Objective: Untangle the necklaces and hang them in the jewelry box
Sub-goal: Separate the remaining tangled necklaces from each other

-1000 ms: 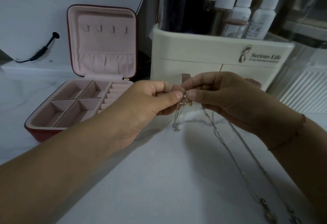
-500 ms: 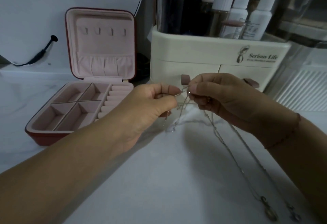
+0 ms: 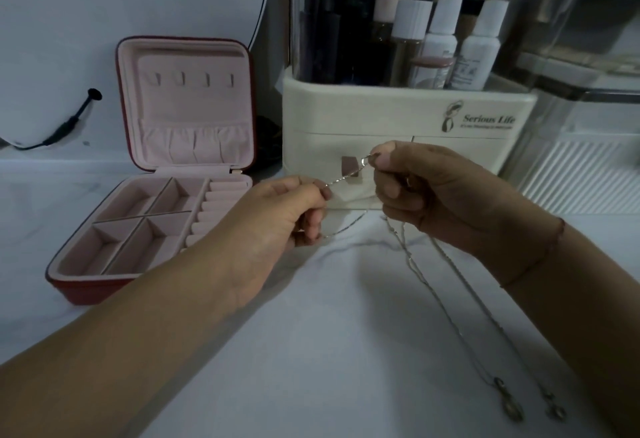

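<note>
The hands have drawn apart since a moment ago, pulling a run of the necklaces taut between them; the tangle seems to be loosening. Left hand and right hand each hold it in a closed pinch grip; the rest trails over the tabletop. The jewelry box stands open at left, hooks bare.

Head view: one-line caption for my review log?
Left hand and right hand pinch a thin chain between them; pendant strands trail down the table, open jewelry box at left.
</note>
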The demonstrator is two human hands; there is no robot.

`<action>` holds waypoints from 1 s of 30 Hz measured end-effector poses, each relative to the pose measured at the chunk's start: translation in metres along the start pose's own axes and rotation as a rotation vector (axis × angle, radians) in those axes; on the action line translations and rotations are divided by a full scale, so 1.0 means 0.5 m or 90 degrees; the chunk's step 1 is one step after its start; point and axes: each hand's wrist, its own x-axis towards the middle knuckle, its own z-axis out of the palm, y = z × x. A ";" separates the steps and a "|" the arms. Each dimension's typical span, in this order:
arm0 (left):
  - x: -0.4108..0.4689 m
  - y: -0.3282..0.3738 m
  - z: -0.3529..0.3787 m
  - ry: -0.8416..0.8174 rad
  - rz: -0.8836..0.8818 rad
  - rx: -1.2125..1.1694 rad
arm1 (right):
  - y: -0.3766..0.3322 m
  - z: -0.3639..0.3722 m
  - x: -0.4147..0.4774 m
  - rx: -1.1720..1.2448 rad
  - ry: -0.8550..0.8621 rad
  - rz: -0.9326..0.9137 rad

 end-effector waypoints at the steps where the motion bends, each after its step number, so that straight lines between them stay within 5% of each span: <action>1: 0.002 -0.001 -0.001 0.011 -0.001 -0.007 | -0.001 0.000 -0.002 -0.025 0.017 0.004; 8: -0.001 0.010 -0.007 -0.007 -0.013 -0.141 | 0.002 0.001 -0.004 -0.138 0.030 0.050; 15: -0.008 0.019 -0.018 -0.039 -0.025 -0.176 | 0.007 -0.010 0.005 -0.055 0.035 0.009; 30: -0.014 0.004 0.003 -0.031 -0.009 0.069 | 0.003 0.001 0.000 0.044 -0.044 -0.023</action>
